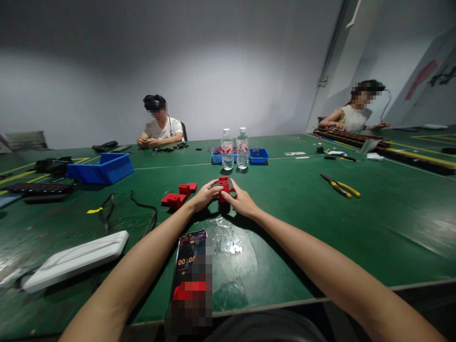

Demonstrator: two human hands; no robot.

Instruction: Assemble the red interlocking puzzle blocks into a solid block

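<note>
Nearest me, a phone [192, 247] lies on the green tabletop [285, 266], its lower part blurred out. Beyond it, the upright red block [224, 184] sits between my two hands: my left hand [206, 195] touches its left side, my right hand [242, 198] its right, fingers slightly spread. More red pieces [179, 195] lie just left of my left hand; two bottles [234, 149] stand behind the block.

Phone [185, 247] screen: "00:0" in orange, last digit blurred. Bottle labels [227, 149] w/ red print, too sm. to read.
</note>
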